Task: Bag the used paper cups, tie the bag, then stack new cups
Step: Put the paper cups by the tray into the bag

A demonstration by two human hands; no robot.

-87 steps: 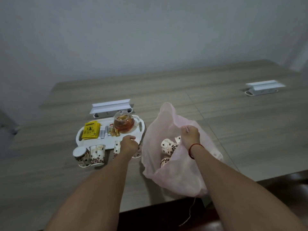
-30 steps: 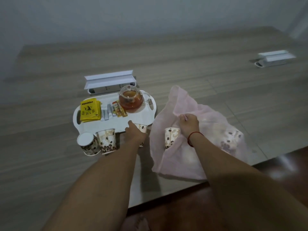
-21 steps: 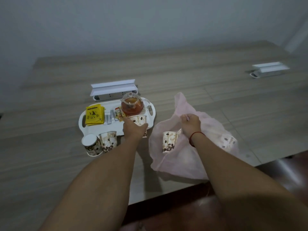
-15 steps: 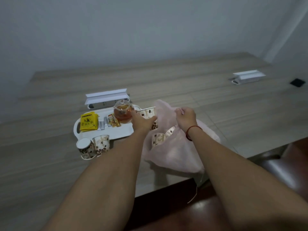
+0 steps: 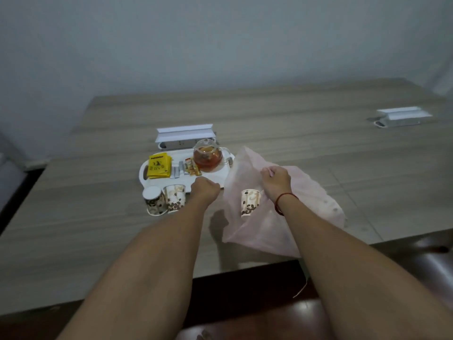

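**Fingers empty on the left, bag pinched on the right**

Your left hand (image 5: 205, 188), curled and now cupless, is back by the tray (image 5: 186, 179); its cup (image 5: 250, 202) has dropped into the pink bag (image 5: 316, 204), which your right hand (image 5: 277, 181) holds open. Two cups (image 5: 164, 200) remain on the worktop (image 5: 98, 217).

- Bench (image 5: 85, 241) left and near of the two cups (image 5: 164, 201): bare, open to approach.
- White tray (image 5: 143, 179) with teapot (image 5: 208, 155) and yellow packets (image 5: 159, 166) blocks the far-left middle.
- Pink bag (image 5: 316, 200) fills the near-right edge.
- Narrow gap between cups and bag, left hand (image 5: 204, 191) in it.
- Far bench: clear except two white socket boxes (image 5: 185, 133).
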